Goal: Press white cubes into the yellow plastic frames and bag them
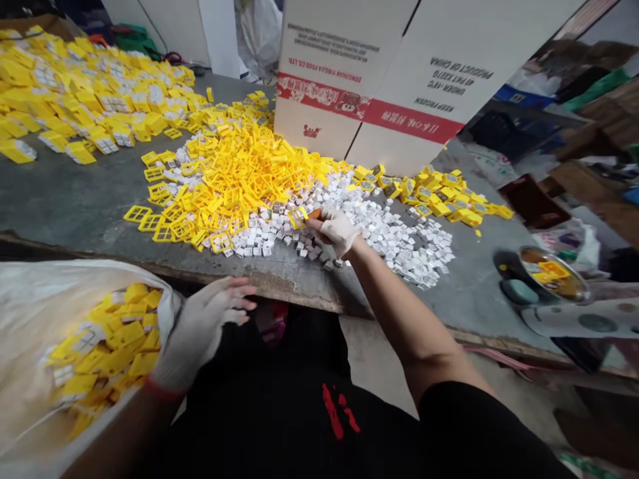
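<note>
My right hand (335, 229), in a white glove with bare fingertips, pinches a small yellow plastic frame (298, 217) over the pile of white cubes (399, 243). To its left lies a heap of similar yellow frames (239, 173), loose and tangled. My left hand (202, 326), gloved the same way, hangs in front of the table edge with its fingers stretched out and nothing in them. Beside it a pale sack (94, 269) stands open, holding yellow blocks with white cubes set in them (120, 339).
A big white carton (369, 80) stands at the back of the grey table (64, 199). More assembled yellow pieces (100, 86) are heaped at the far left. Yellow blocks (439, 193) lie right of the carton. A metal bowl (579, 286) sits near the right end.
</note>
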`<control>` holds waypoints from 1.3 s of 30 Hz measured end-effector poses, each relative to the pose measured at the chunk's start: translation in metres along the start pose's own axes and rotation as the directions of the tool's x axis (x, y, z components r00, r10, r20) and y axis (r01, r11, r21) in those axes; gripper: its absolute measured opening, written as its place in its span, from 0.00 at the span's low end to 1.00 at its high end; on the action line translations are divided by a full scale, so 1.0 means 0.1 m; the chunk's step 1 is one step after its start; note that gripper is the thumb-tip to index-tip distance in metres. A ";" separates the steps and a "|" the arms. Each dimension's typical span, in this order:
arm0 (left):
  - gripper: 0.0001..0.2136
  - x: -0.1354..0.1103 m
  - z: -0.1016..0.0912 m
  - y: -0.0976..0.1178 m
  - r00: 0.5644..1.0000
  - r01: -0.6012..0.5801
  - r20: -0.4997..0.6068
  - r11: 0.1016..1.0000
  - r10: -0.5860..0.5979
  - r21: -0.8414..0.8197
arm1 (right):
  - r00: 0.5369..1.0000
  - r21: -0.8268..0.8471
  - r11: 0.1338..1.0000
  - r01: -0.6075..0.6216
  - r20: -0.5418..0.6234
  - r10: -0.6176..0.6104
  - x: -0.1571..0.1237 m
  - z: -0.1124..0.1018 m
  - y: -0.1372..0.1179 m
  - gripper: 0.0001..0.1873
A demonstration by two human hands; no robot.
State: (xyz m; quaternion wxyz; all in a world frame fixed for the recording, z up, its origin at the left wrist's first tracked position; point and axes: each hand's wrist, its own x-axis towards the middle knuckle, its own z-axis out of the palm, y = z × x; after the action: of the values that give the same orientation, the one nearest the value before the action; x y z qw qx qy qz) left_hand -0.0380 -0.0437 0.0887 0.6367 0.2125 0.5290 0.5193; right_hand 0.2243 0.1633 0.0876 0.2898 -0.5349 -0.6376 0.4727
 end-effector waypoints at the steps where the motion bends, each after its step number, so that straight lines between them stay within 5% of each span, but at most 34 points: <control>1: 0.17 0.06 0.18 -0.06 0.999 0.034 0.033 0.999 -0.033 -0.031 | 0.998 0.029 0.998 0.047 0.027 -0.048 -0.15 0.07 0.04 0.23; 5: 0.20 0.20 0.53 -0.24 0.974 0.127 0.204 0.980 -0.094 -0.155 | 0.906 -0.126 0.898 0.422 0.090 -0.413 -0.82 0.32 0.19 0.20; 8: 0.22 0.15 0.52 -0.32 0.956 0.097 0.290 0.981 -0.045 -0.167 | 0.861 -0.345 0.790 0.507 0.145 -0.488 -1.20 0.43 0.23 0.18; 10: 0.22 0.10 0.48 -0.35 0.955 0.067 0.296 0.989 -0.025 -0.133 | 0.900 -0.256 0.863 0.436 0.120 -0.419 -1.34 0.48 0.24 0.21; 13: 0.15 0.04 0.39 -0.36 0.974 -0.026 0.225 1.000 0.028 -0.010 | 0.961 0.247 0.961 0.121 0.213 -0.176 -1.46 0.58 0.26 0.30; 16: 0.13 -0.02 0.24 -0.37 0.981 -0.022 0.195 0.998 0.011 0.057 | 0.900 0.554 0.802 -0.226 0.434 -0.046 -1.56 0.73 0.32 0.34; 18: 0.13 -0.08 0.12 -0.38 0.974 0.002 0.225 0.999 -0.013 0.048 | 0.857 0.582 0.750 -0.315 0.513 -0.038 -1.59 0.80 0.36 0.33; 21: 0.11 -0.19 -0.01 -0.40 0.974 -0.049 0.220 0.999 0.051 -0.014 | 0.793 0.446 0.854 -0.269 0.606 -0.067 -1.47 0.82 0.38 0.30; 24: 0.15 -0.27 -0.07 -0.38 0.986 -0.089 0.134 0.992 0.100 -0.089 | 0.919 0.045 0.996 0.080 0.383 -0.091 -1.09 0.74 0.34 0.16; 27: 0.22 -0.28 -0.09 -0.35 0.995 -0.064 0.071 0.985 0.076 -0.159 | 0.982 -0.503 0.843 0.190 0.083 -0.172 -0.63 0.69 0.24 0.12; 29: 0.24 -0.26 -0.10 -0.34 0.997 -0.053 0.037 0.977 0.062 -0.209 | 0.978 -0.684 0.702 0.197 0.084 -0.193 -0.40 0.72 0.16 0.15; 34: 0.19 -0.21 -0.06 -0.37 1.000 0.018 -0.012 0.966 -0.021 -0.257 | 0.962 -0.799 0.542 0.259 0.159 -0.224 -0.24 0.91 0.10 0.16; 39: 0.19 -0.17 -0.01 -0.43 0.996 0.074 0.060 0.948 -0.058 -0.308 | 0.967 -0.792 0.559 0.247 0.169 -0.189 -0.30 0.89 0.14 0.15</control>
State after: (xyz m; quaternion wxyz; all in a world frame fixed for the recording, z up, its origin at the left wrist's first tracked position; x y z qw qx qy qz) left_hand -0.0183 -0.0749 0.0613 0.6924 0.1050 0.4315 0.5687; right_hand 0.1593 0.1084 0.0447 0.0510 -0.5091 -0.8521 0.1096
